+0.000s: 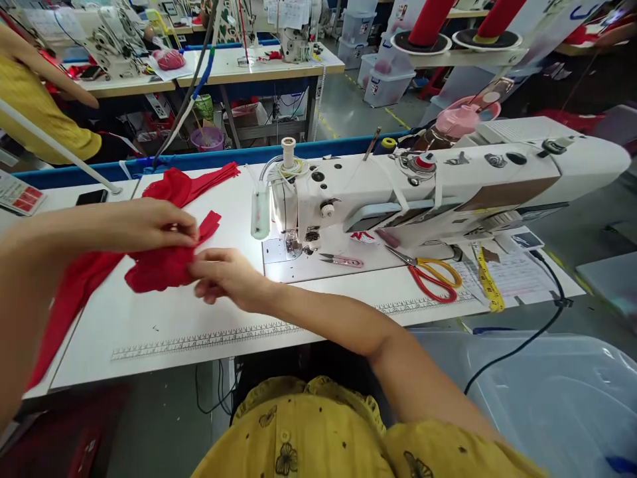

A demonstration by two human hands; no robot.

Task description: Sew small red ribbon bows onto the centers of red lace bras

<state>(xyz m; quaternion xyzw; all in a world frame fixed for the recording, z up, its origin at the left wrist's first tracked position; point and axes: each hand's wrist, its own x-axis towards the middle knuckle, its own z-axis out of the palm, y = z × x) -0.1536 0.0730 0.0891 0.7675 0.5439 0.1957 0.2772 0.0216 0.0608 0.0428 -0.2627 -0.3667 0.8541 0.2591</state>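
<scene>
A bunched piece of red fabric (pixel 158 271) is held between my two hands over the left part of the white sewing table (pixel 199 332). My left hand (pixel 166 226) pinches it from above, fingers closed. From the right, my right hand (pixel 223 275) grips its edge between thumb and fingers. One narrow end of the cloth sticks up past my fingertips. Behind my hands lies another gathered red piece (pixel 186 186), and a long red strip (pixel 74 305) trails off the table's front left edge. To the right stands a white sewing machine (pixel 358 192), its needle area lit.
Thread snips (pixel 343 261), scissors (pixel 432 275) and a yellow tape measure (pixel 490 279) lie right of the needle. A clear plastic bin (pixel 537 398) stands at the front right. Red thread cones (pixel 430 23) rise behind. Another person's arm (pixel 44 60) is at the far left.
</scene>
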